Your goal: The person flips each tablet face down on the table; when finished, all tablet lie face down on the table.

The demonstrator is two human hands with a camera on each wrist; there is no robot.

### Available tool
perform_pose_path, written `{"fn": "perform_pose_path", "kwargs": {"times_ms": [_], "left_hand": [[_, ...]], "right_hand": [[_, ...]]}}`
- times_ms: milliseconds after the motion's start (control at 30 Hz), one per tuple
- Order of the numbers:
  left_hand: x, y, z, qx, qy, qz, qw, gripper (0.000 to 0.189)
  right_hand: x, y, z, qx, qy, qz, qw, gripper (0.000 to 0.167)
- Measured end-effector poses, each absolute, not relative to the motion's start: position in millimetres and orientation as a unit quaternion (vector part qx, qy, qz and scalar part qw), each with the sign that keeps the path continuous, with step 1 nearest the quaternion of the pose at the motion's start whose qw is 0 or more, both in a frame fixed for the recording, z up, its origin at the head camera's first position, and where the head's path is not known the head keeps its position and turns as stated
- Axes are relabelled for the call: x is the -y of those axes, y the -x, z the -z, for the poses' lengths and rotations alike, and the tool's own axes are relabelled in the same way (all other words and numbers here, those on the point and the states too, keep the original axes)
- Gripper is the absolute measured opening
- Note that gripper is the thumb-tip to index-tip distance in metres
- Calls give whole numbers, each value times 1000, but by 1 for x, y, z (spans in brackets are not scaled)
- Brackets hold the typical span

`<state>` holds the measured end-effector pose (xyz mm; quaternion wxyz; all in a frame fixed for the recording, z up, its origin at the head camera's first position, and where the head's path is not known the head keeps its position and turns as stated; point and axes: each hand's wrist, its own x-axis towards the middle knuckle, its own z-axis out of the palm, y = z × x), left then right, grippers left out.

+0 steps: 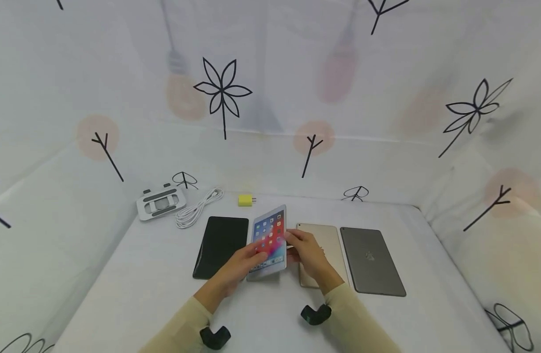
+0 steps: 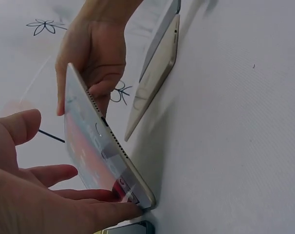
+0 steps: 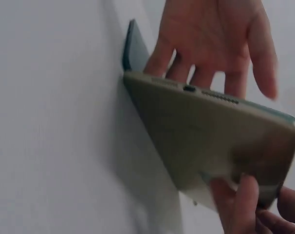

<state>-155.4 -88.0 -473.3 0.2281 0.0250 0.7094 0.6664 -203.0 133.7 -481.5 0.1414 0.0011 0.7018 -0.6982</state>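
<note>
A tablet (image 1: 268, 230) with a lit screen and white border is tilted up over the middle of the table. Its lower long edge sits close over the tabletop, and its gold back (image 3: 201, 131) shows in the right wrist view. My right hand (image 1: 313, 252) pinches it by the right edge, thumb at the screen side and fingers behind. Across the screen's lower left, my left hand (image 1: 236, 268) lays extended fingers, with the thumb (image 2: 26, 126) held apart from the glass. In the left wrist view the speaker holes and charging port face the camera.
To the left lies a black tablet (image 1: 221, 245); to the right, a gold tablet (image 1: 329, 245) and a dark grey tablet (image 1: 373, 260), backs up. Farther back are a grey-white stand (image 1: 153, 214), a coiled white cable (image 1: 197, 210) and a yellow charger plug (image 1: 244, 200). Patterned sheets surround the table.
</note>
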Motion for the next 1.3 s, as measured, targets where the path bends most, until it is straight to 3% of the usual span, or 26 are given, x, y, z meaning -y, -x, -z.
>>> {"fn": "perform_pose_path", "kwargs": {"times_ms": [300,600,767,1300], "left_hand": [[79,159,470,-698,-22,-692,180,71],[75,159,464,-670,-14,-725,156,71],[76,157,462,-640,-5,-755,144,62],[78,158,469,-508,1,-852,124,53]], "right_hand": [[-113,194,486,-591,13,785,184,53],[-99,187,487,-602,58,775,183,68],[-101,188,489,-635,84,745,184,67],[-132,220,506,-689,-41,709,143,72]]}}
